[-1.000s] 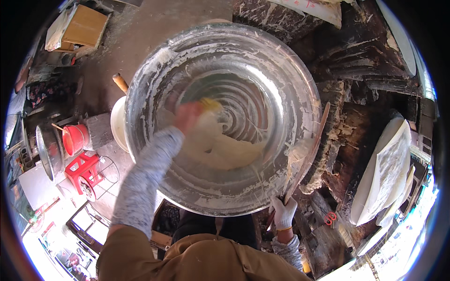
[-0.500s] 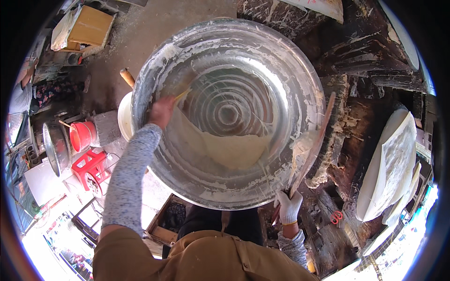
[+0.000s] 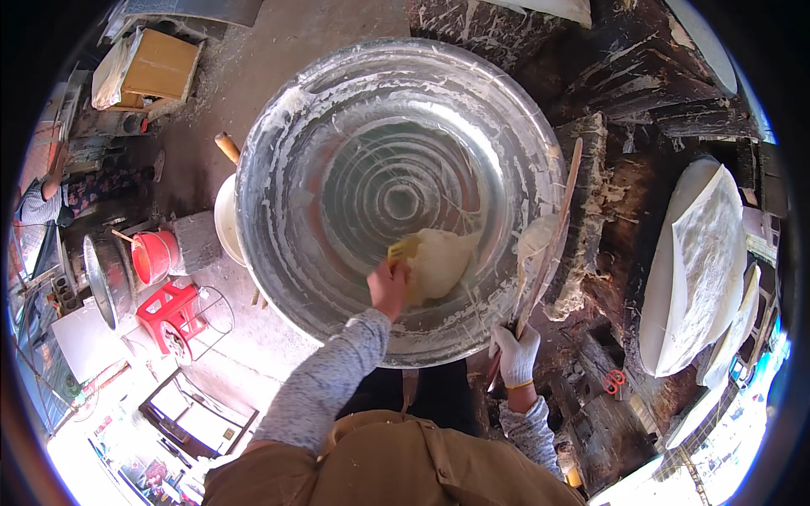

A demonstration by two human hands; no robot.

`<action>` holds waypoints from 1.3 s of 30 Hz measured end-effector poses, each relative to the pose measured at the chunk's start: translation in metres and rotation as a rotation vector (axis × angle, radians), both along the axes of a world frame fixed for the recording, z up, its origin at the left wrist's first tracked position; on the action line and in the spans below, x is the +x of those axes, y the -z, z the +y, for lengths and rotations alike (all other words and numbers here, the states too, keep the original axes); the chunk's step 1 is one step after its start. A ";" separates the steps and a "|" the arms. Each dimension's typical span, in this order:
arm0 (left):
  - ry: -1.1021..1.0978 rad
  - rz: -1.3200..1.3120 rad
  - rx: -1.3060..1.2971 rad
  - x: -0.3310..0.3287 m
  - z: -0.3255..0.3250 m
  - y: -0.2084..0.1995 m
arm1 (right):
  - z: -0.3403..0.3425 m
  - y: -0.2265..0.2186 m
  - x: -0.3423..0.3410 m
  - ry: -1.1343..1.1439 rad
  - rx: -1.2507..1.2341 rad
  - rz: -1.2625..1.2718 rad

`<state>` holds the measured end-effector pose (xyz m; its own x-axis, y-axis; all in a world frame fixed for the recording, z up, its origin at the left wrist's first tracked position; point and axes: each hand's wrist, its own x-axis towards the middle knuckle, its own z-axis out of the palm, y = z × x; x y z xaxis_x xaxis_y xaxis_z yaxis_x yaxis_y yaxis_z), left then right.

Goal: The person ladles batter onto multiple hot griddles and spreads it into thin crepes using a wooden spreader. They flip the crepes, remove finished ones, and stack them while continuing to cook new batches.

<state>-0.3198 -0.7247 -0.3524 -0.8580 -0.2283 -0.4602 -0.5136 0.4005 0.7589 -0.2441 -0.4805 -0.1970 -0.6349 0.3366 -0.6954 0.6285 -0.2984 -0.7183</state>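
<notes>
1. The pale, wet dough [image 3: 444,260] lies in one lump inside the big metal basin [image 3: 291,105], low and just right of its ringed middle.
2. My bare left hand [image 3: 389,288] is closed on a yellow scraper [image 3: 405,247], its blade touching the dough's left side.
3. My right hand [image 3: 516,356], in a white glove, is wrapped round the lower end of a long stick [image 3: 562,215] by the basin's near right rim.
4. More dough [image 3: 534,240] clings beside the stick, against the basin's right wall.
5. To the left, a white bowl [image 3: 226,221] shows partly behind the basin; further off are a red bucket [image 3: 155,257] and a red stool [image 3: 171,310].
6. To my right lie red-handled scissors [image 3: 614,381] and, beyond, a large whitish sheet [image 3: 699,268].
</notes>
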 end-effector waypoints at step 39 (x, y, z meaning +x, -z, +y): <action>1.149 0.283 -0.157 0.013 0.053 -0.052 | 0.005 -0.012 -0.005 0.019 -0.073 0.031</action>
